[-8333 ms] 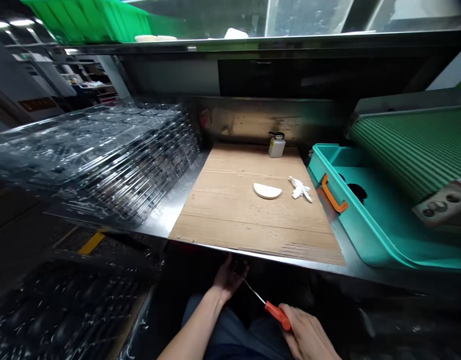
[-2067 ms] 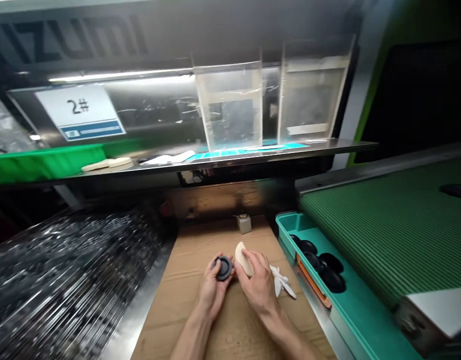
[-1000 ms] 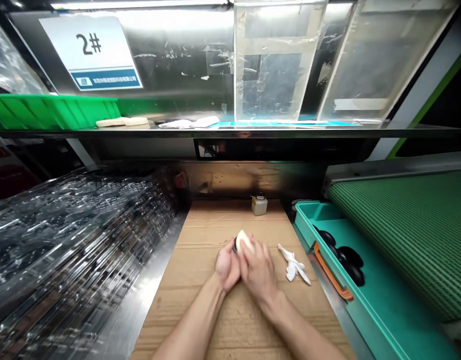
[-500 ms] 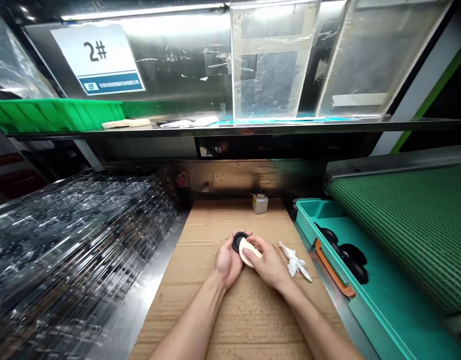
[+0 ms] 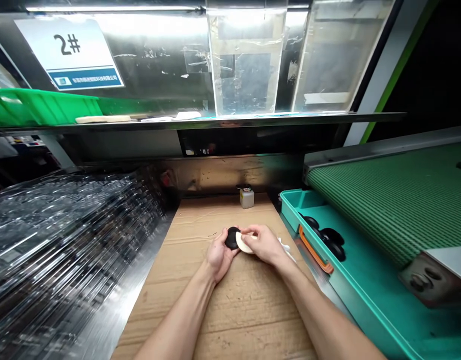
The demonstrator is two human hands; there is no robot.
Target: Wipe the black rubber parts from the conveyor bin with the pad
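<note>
My left hand (image 5: 218,256) is closed around a round black disc-shaped part (image 5: 232,238), its flat face turned up toward me. Between the thumb and fingers of my right hand (image 5: 265,243) is a cream-coloured round pad (image 5: 245,243). The pad overlaps the right edge of the black part; whether it presses on it I cannot tell. Both hands are above the cardboard sheet (image 5: 249,320). Partly hidden behind my right hand lies a crumpled white cloth or tissue (image 5: 286,247).
A small squarish bottle (image 5: 247,198) stands at the cardboard's back. Right, a teal bin (image 5: 365,300) holds several black parts (image 5: 330,240) beneath a green conveyor belt (image 5: 380,185). Stacked clear plastic trays (image 5: 72,250) fill the left. A metal shelf (image 5: 230,121) crosses above, bearing a green basket (image 5: 42,107).
The view has swung right, so the scene sits further left. The pad has shifted on the black part toward its right edge, uncovering more of its face. Both grips are kept.
</note>
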